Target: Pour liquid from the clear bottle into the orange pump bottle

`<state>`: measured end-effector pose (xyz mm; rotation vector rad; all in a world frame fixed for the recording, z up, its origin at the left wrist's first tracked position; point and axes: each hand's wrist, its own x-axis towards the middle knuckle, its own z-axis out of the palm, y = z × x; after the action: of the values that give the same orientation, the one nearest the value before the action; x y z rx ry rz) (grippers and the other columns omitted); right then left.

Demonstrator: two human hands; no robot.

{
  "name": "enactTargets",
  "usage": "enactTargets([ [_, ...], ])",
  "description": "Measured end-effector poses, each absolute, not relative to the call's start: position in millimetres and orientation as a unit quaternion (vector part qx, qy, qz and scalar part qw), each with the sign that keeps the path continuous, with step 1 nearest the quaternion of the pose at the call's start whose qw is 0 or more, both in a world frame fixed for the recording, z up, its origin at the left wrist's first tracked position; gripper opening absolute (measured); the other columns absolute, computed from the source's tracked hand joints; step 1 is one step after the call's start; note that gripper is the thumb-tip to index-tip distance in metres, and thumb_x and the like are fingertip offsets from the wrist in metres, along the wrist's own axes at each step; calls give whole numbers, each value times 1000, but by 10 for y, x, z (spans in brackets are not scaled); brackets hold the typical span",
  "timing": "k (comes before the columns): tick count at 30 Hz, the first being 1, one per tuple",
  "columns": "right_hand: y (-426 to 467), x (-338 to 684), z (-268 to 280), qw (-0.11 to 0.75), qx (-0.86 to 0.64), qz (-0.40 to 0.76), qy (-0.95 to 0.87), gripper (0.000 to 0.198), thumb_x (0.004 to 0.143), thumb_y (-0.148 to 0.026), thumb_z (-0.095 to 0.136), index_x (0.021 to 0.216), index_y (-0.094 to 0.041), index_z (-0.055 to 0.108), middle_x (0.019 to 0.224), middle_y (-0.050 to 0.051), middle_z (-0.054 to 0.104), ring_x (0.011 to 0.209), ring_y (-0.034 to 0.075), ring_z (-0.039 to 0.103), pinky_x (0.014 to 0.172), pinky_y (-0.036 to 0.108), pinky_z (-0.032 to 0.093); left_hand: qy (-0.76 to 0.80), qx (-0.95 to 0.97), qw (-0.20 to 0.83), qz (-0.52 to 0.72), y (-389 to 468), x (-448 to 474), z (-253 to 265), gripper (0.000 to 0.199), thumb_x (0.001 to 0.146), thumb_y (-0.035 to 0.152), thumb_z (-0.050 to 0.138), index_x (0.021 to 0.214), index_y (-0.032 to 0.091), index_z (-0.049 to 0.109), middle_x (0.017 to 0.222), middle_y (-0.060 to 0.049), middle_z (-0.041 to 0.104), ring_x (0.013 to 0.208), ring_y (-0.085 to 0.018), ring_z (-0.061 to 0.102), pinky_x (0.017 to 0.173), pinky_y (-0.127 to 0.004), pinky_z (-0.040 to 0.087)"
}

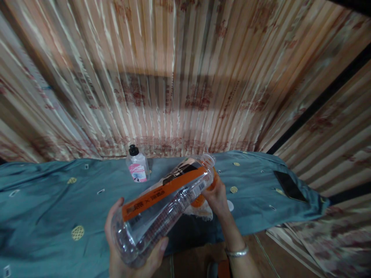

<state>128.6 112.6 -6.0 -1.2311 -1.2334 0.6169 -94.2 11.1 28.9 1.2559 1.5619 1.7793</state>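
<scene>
A large clear plastic bottle (171,216) with an orange label lies tilted across the middle of the view, its neck up and to the right. No cap shows on its mouth. My left hand (130,258) is closed around the wide base, thumb on the near side. Near the neck, my right hand (216,195) is closed on the bottle's far side, its fingers partly hidden. Something orange (198,200) shows behind and below the bottle; I cannot make out what it is. Under it is a pale, fringed cloth (203,212).
A clear squeeze bottle (137,168) with a black cap and pink label stands at the back of the teal-covered table (52,193). A dark phone-like slab (290,186) lies at the right. A white round thing (230,205) is beside my right wrist. Patterned curtains (174,88) hang behind.
</scene>
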Motion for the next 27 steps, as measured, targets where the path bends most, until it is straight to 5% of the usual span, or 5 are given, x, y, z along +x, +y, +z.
enactTargets([
  [13, 1122, 1282, -34, 607, -525, 271, -531, 59, 70, -33, 84, 125, -19, 65, 112, 10, 79, 103, 30, 76, 96, 46, 61, 560, 443, 228, 662, 100, -899, 335, 94, 64, 43, 87, 146, 24, 46, 135, -15, 60, 120, -38, 63, 112, -62, 45],
  [23, 1125, 1278, -36, 608, -532, 257, -530, 64, 70, -37, 84, 129, -21, 64, 111, 9, 79, 107, 31, 75, 95, 45, 62, 566, 459, 207, 653, 112, -940, 336, 93, 64, 47, 88, 144, 21, 46, 145, -19, 50, 130, -41, 54, 118, -67, 33],
  [27, 1130, 1283, -46, 608, -533, 262, -527, 65, 69, -36, 84, 129, -22, 63, 115, 9, 79, 107, 31, 75, 97, 47, 61, 560, 455, 221, 656, 104, -900, 363, 92, 67, 47, 85, 145, 22, 45, 136, -18, 56, 121, -40, 60, 113, -68, 39],
])
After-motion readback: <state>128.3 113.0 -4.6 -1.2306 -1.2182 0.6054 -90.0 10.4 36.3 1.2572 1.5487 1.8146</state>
